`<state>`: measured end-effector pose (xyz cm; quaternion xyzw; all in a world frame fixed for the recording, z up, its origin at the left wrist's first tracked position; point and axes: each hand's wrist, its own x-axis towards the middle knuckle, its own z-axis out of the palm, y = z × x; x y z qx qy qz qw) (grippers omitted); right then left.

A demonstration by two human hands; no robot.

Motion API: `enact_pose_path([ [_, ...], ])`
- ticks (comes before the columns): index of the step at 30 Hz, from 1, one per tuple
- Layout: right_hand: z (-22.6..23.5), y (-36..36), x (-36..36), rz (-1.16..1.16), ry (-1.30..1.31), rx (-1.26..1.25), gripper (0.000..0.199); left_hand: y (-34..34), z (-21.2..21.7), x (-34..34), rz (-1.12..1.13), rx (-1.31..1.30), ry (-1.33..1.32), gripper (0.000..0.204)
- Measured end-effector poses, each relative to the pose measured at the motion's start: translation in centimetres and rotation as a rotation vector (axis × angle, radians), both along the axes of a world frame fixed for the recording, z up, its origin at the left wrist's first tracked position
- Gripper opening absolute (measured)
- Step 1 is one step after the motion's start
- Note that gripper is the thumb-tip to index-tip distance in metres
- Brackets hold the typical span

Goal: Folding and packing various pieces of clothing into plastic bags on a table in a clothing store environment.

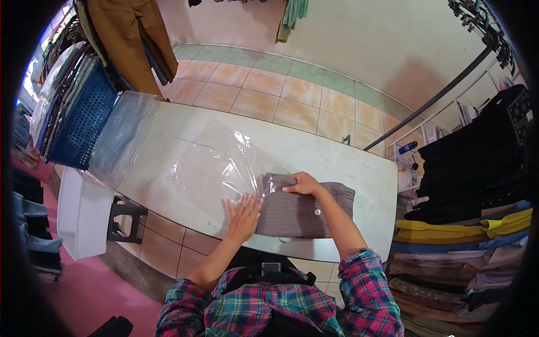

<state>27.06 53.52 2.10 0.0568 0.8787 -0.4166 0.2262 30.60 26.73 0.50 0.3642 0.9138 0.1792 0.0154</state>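
A folded grey-brown striped garment point(295, 216) with a round white button lies on the white table. Its left end meets a clear plastic bag point(210, 160) spread flat and shiny to the left; part of the plastic seems to overlap the garment's far left corner. My left hand point(244, 220) rests with spread fingers on the plastic, right beside the garment's left edge. Reaching across the cloth, my right hand point(305, 184) grips the garment near its far edge, thumb on top; the fingertips are partly hidden.
On the table's left end point(137, 121) lie more clear plastic bags point(115, 137), next to a blue basket point(81, 115) of packed clothes. A white bin point(84, 216) and dark stool point(126, 219) stand near left. Clothes piles point(466, 247) and a metal rail point(426, 104) border the right.
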Motion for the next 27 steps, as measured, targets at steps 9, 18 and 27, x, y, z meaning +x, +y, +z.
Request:
enact_pose_path([
  [9,2.3,-5.4,7.0,0.024,0.707,0.398,0.063,-1.0,-0.3,0.9,0.105,0.029,-0.048,0.054],
  [18,-0.4,-7.9,12.3,0.442,0.691,0.52,0.057,-0.7,-0.5,2.1,0.044,0.189,-0.107,0.056],
  [27,1.6,-9.7,7.8,0.185,0.72,0.285,0.045,-0.6,-0.6,2.5,-0.011,0.186,0.003,0.052],
])
